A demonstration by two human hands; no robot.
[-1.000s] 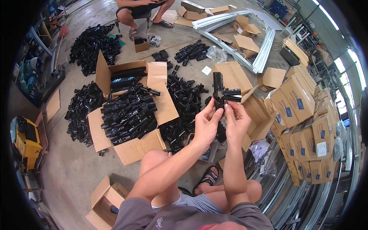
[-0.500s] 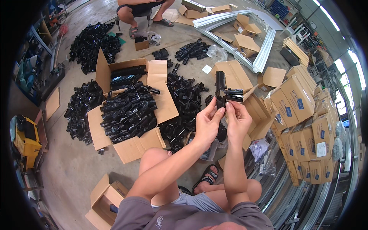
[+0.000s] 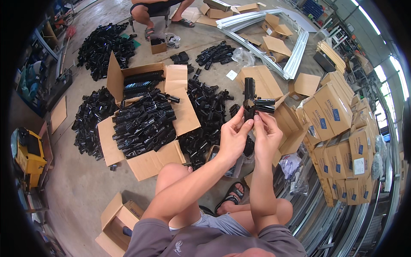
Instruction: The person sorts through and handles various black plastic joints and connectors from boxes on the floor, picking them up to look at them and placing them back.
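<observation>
Both hands hold up one black branched fitting [image 3: 249, 95], with one arm pointing away from me and another sticking out to the right. My left hand [image 3: 234, 136] pinches its lower end between thumb and fingers. Close beside it, my right hand [image 3: 266, 132] has its fingertips on the same end; whatever small part they may hold there is hidden. Left of my hands, a big open cardboard box [image 3: 188, 112] has many similar black fittings [image 3: 145, 122] heaped over its flaps. More black fittings [image 3: 207, 103] lie on the floor between the box and my hands.
Further black piles [image 3: 105, 49] lie at the far left. Another person [image 3: 143, 15] sits at the top. White metal frames [image 3: 295, 55] lean at the back right, near stacked cartons [image 3: 327, 111]. Long metal profiles [image 3: 334, 227] run along the lower right; a small open box [image 3: 117, 222] stands lower left.
The fitting has shifted very slightly to the right with both hands around it. My grip looks the same, and the surroundings have barely moved.
</observation>
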